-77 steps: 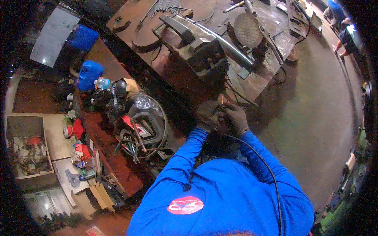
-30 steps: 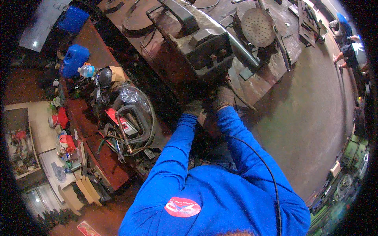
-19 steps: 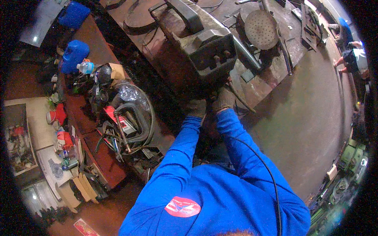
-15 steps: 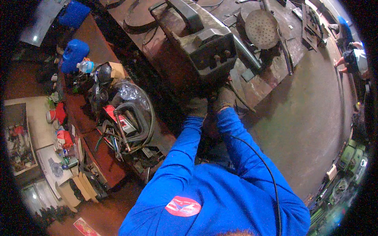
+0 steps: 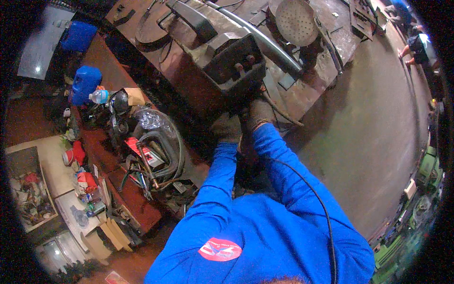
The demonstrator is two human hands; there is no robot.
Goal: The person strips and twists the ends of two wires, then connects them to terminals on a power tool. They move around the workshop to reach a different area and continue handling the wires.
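A dark, box-shaped machine (image 5: 234,71) with a handle on top and knobs on its front panel stands at the edge of a metal workbench (image 5: 326,71). My left hand (image 5: 226,128), in a dull work glove, reaches into the shadow just below the machine's front. Close on its right, my right hand (image 5: 261,112), also gloved, is against the lower front corner of the machine. Shadow and the machine hide the fingers of both hands, so what they grip cannot be made out. A stiff cable (image 5: 283,111) runs out beside my right hand.
A perforated round metal disc (image 5: 296,22) and a shiny metal tube (image 5: 269,40) lie on the bench. To the left, a red-brown surface holds a C-clamp (image 5: 163,156), a water bottle (image 5: 99,96) and a blue jerrycan (image 5: 86,83). Another person (image 5: 418,47) is at far right.
The view has shifted slightly, so the machine and bench sit further left in the picture. Both hands stay by the machine's lower front, a little further left in the picture too.
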